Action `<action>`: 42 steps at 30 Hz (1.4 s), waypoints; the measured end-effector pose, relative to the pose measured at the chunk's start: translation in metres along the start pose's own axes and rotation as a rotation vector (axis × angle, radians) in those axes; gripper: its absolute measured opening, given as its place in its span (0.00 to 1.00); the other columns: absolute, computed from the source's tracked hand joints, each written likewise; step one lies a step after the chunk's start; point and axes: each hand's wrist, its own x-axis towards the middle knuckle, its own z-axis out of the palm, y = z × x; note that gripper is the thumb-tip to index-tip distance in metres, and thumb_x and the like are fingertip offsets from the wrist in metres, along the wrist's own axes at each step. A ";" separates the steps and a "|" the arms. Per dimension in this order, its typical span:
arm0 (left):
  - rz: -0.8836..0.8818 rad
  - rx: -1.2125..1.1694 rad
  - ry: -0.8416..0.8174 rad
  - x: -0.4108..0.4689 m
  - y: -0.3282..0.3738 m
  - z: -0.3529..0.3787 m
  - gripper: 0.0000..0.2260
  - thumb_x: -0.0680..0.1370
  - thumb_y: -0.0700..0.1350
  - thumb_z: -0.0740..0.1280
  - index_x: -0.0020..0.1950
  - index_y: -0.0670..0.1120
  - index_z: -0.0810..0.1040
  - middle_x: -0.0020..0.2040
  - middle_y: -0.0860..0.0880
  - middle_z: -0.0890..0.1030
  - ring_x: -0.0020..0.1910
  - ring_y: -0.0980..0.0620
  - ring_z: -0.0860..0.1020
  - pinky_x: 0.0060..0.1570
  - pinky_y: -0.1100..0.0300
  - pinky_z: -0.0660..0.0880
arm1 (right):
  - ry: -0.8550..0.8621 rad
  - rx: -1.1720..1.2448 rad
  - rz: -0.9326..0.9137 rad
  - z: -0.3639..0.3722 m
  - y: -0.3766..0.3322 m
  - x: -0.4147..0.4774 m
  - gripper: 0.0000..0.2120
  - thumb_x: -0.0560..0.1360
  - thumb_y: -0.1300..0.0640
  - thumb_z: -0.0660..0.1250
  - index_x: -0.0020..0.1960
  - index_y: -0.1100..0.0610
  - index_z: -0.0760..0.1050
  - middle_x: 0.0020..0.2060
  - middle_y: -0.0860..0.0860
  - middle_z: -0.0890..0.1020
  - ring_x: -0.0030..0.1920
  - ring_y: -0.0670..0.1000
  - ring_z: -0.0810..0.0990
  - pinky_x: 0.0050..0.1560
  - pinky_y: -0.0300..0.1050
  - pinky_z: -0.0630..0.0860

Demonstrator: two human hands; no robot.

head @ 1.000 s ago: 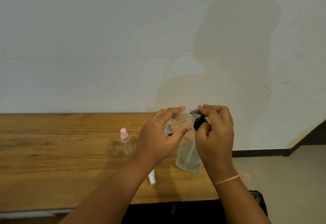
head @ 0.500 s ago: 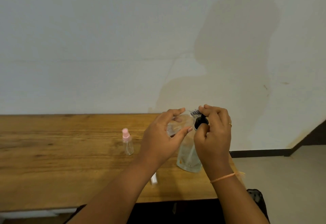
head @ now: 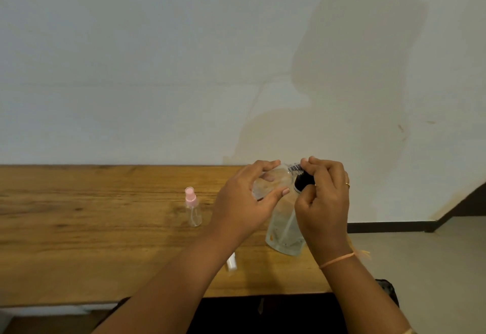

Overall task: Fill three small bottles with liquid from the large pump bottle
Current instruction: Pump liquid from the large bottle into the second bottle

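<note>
The left hand [head: 244, 202] has its thumb and fingers curled around a clear plastic bottle body [head: 273, 179], held up above the long wooden table [head: 92, 228]. The right hand [head: 326, 202] pinches the round black cap [head: 302, 182] at its end. Just below them a large transparent bottle [head: 282, 231] stands near the table's right end; whether it joins the held part I cannot tell. A small clear spray bottle with pink top [head: 193, 210] stands upright to the left, apart.
</note>
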 end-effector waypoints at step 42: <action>0.045 -0.028 0.030 -0.004 0.001 0.002 0.19 0.69 0.55 0.73 0.59 0.63 0.74 0.52 0.61 0.79 0.55 0.65 0.75 0.52 0.57 0.77 | 0.032 0.141 0.043 -0.001 0.002 0.005 0.18 0.69 0.63 0.52 0.47 0.64 0.79 0.44 0.54 0.77 0.48 0.47 0.73 0.47 0.44 0.74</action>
